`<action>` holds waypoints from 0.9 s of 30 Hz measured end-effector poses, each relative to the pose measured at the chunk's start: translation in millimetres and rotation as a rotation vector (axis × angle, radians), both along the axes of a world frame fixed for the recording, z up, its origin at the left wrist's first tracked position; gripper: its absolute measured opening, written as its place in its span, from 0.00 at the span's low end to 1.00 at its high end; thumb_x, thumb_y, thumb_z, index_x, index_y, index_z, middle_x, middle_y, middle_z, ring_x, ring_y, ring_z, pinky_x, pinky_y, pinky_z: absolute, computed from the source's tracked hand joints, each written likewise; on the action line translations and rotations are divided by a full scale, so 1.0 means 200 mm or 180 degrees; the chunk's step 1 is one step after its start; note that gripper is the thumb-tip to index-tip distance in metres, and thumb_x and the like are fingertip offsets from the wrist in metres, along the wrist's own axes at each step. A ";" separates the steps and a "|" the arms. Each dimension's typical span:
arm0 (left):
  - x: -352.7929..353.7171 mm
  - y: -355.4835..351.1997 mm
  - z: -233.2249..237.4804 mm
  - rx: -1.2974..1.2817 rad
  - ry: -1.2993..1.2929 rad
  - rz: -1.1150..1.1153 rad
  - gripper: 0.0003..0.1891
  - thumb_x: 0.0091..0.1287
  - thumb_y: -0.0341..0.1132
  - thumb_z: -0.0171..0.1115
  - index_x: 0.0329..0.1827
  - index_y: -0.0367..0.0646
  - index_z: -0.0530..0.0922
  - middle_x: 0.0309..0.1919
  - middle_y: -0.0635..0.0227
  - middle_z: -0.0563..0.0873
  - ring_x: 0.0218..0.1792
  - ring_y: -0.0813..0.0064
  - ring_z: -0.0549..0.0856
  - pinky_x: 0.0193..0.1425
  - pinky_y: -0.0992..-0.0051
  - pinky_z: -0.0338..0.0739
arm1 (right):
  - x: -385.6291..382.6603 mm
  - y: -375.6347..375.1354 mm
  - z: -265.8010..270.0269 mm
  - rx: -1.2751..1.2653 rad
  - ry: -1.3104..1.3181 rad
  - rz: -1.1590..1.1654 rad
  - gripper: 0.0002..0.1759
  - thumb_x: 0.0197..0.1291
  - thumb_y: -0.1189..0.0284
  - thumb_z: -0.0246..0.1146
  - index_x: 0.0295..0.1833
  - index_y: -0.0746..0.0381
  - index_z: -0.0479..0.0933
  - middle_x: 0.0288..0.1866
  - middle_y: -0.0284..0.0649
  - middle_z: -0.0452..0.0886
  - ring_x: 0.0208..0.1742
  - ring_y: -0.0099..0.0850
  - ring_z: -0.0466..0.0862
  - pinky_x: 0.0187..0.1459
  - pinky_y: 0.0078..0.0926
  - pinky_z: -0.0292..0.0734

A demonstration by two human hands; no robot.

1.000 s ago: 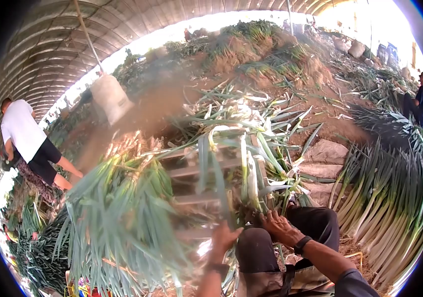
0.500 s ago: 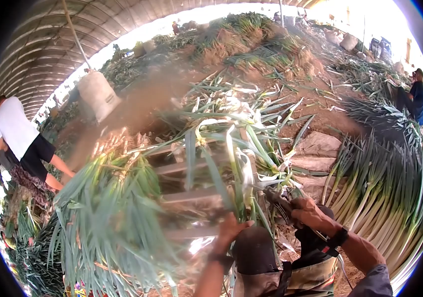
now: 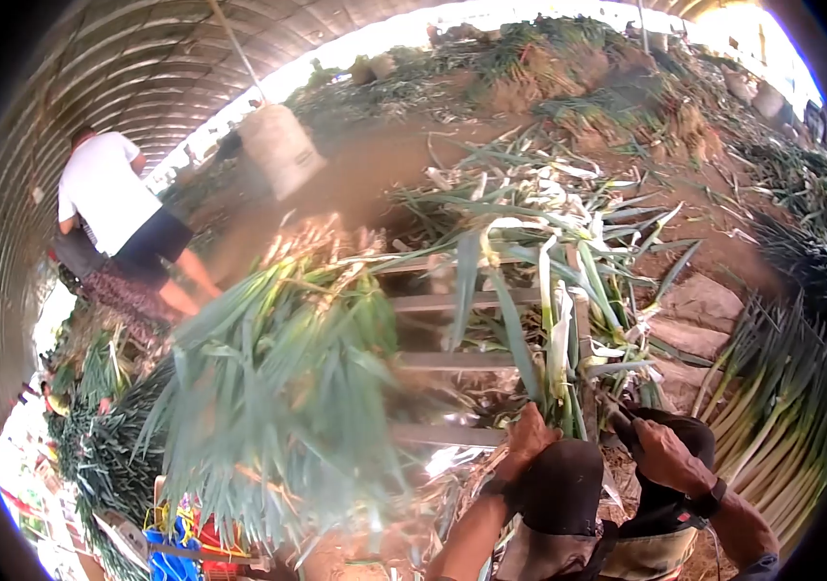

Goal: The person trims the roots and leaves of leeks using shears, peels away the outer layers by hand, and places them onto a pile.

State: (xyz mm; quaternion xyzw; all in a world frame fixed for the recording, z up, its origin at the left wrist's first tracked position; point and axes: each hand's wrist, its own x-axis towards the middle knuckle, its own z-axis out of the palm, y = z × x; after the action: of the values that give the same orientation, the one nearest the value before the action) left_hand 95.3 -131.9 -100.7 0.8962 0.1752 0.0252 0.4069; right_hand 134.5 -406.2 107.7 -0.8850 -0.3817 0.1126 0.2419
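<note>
My left hand (image 3: pixel 529 438), fingers curled, closes on leaves of green onions (image 3: pixel 557 363) whose pale stalks rise just beyond it. Close by on the right, my right hand (image 3: pixel 667 453) is wrapped around a dark hand tool (image 3: pixel 621 422), its tip pointing toward the stalks; its exact kind is hard to make out. A wooden slatted rack (image 3: pixel 457 361) lies left of the stalks. Loose peeled leaves and pale stalks (image 3: pixel 568 198) are heaped beyond my hands. Both hands are near my knees (image 3: pixel 568 481).
A large bundle of green onions (image 3: pixel 288 378) covers the rack's left side. More lie in a row (image 3: pixel 781 416) at right, beside flattened sacks (image 3: pixel 699 302). A person in a white shirt (image 3: pixel 108 194) bends at left, near a standing sack (image 3: pixel 281 150). Coloured bags (image 3: pixel 176 542) sit below.
My view has turned left, so the scene sits farther right. My right hand still grips the tool, and my left hand stays by the stalks. The person at left stands more upright.
</note>
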 end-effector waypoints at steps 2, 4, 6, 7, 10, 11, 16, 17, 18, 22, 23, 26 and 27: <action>0.00 -0.03 -0.09 -0.0018 -0.0772 0.0287 0.38 0.55 0.44 0.71 0.64 0.30 0.66 0.53 0.38 0.82 0.55 0.36 0.82 0.63 0.46 0.73 | 0.01 0.02 -0.02 -0.0016 0.0274 0.0312 0.11 0.62 0.74 0.62 0.47 0.70 0.75 0.37 0.60 0.81 0.43 0.60 0.81 0.44 0.52 0.76; 0.00 -0.02 -0.07 -0.0084 -0.0999 0.0497 0.34 0.55 0.36 0.66 0.64 0.30 0.66 0.51 0.36 0.82 0.52 0.34 0.81 0.60 0.47 0.76 | 0.04 0.05 -0.02 -0.0184 0.0580 0.0591 0.12 0.63 0.72 0.63 0.47 0.69 0.77 0.35 0.60 0.81 0.42 0.59 0.82 0.43 0.49 0.77; 0.00 0.03 0.21 -0.0208 -0.0676 0.0641 0.32 0.53 0.30 0.61 0.63 0.29 0.66 0.48 0.35 0.82 0.50 0.32 0.81 0.57 0.48 0.78 | 0.10 0.14 -0.01 -0.0503 0.0918 0.0844 0.12 0.63 0.72 0.64 0.48 0.68 0.79 0.33 0.59 0.81 0.39 0.57 0.84 0.41 0.48 0.78; 0.01 0.11 0.19 -0.0190 -0.0617 0.0455 0.29 0.53 0.27 0.58 0.61 0.29 0.68 0.45 0.36 0.83 0.49 0.33 0.82 0.56 0.47 0.77 | 0.13 0.20 0.01 -0.0413 0.0837 0.0977 0.12 0.64 0.69 0.62 0.44 0.69 0.81 0.31 0.59 0.83 0.38 0.56 0.85 0.40 0.47 0.80; 0.16 0.40 0.34 0.0570 -0.0816 0.0177 0.31 0.53 0.28 0.64 0.64 0.38 0.72 0.39 0.42 0.86 0.43 0.39 0.85 0.50 0.52 0.81 | 0.31 0.45 0.08 -0.0740 0.0632 0.1253 0.11 0.68 0.71 0.58 0.43 0.67 0.83 0.25 0.48 0.82 0.25 0.41 0.84 0.31 0.40 0.81; 0.20 0.45 0.63 0.0248 -0.0539 0.0076 0.32 0.54 0.29 0.66 0.66 0.38 0.72 0.41 0.43 0.86 0.44 0.41 0.86 0.51 0.53 0.80 | 0.40 0.56 0.09 -0.0797 0.0301 0.1456 0.12 0.69 0.72 0.56 0.43 0.67 0.83 0.24 0.45 0.81 0.23 0.36 0.82 0.27 0.37 0.80; 0.23 0.57 1.60 0.2618 -0.2489 0.0406 0.31 0.64 0.35 0.68 0.71 0.41 0.71 0.54 0.50 0.85 0.50 0.46 0.86 0.55 0.53 0.82 | 0.75 1.17 0.42 0.1755 -0.0291 0.0503 0.10 0.69 0.74 0.55 0.46 0.67 0.80 0.26 0.42 0.81 0.24 0.26 0.79 0.20 0.31 0.72; 0.16 0.55 1.68 0.2636 -0.2457 0.0451 0.31 0.63 0.35 0.68 0.70 0.41 0.71 0.57 0.51 0.82 0.54 0.47 0.83 0.59 0.52 0.77 | 0.83 1.21 0.52 0.1687 -0.0144 0.0164 0.09 0.69 0.75 0.56 0.44 0.68 0.80 0.27 0.43 0.81 0.25 0.26 0.79 0.22 0.32 0.73; 0.07 0.53 1.72 0.2645 -0.2427 0.0500 0.31 0.63 0.35 0.69 0.69 0.40 0.71 0.61 0.51 0.80 0.58 0.48 0.80 0.63 0.51 0.73 | 0.87 1.23 0.60 0.1605 0.0001 -0.0173 0.08 0.68 0.76 0.56 0.43 0.68 0.79 0.29 0.43 0.81 0.26 0.27 0.79 0.23 0.32 0.74; -0.16 0.64 1.39 0.2000 -0.2123 0.0276 0.32 0.62 0.33 0.69 0.70 0.42 0.70 0.62 0.50 0.79 0.57 0.49 0.81 0.62 0.53 0.74 | 0.73 0.99 0.71 0.0445 0.0224 0.0066 0.10 0.69 0.76 0.59 0.53 0.63 0.78 0.28 0.37 0.76 0.22 0.21 0.72 0.18 0.21 0.69; -0.25 0.60 1.36 0.1672 -0.1774 0.0398 0.31 0.62 0.33 0.69 0.70 0.43 0.70 0.61 0.49 0.81 0.53 0.48 0.82 0.59 0.54 0.77 | 0.62 0.91 0.74 0.0477 0.0450 0.0013 0.10 0.69 0.76 0.60 0.54 0.64 0.77 0.33 0.39 0.78 0.24 0.21 0.74 0.18 0.21 0.70; -0.43 0.54 1.13 0.1296 -0.1006 0.0398 0.29 0.64 0.34 0.69 0.68 0.45 0.71 0.55 0.46 0.83 0.46 0.46 0.85 0.53 0.55 0.81 | 0.56 0.73 0.47 0.0010 0.0501 0.0305 0.10 0.72 0.69 0.59 0.51 0.63 0.78 0.30 0.39 0.75 0.25 0.22 0.75 0.20 0.23 0.74; -0.47 0.52 1.02 0.1159 -0.0965 0.0358 0.27 0.65 0.35 0.69 0.67 0.45 0.72 0.54 0.46 0.84 0.46 0.46 0.86 0.53 0.55 0.81 | 0.50 0.66 0.41 0.0237 -0.0016 0.0556 0.10 0.71 0.68 0.61 0.50 0.63 0.79 0.28 0.37 0.76 0.23 0.22 0.74 0.20 0.24 0.73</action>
State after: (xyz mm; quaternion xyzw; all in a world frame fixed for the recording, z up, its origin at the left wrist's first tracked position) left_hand 1.4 -27.3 104.0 0.9295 0.1544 0.2133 0.2582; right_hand 234.5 -274.9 189.7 -0.8390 -0.4619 0.1168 0.2628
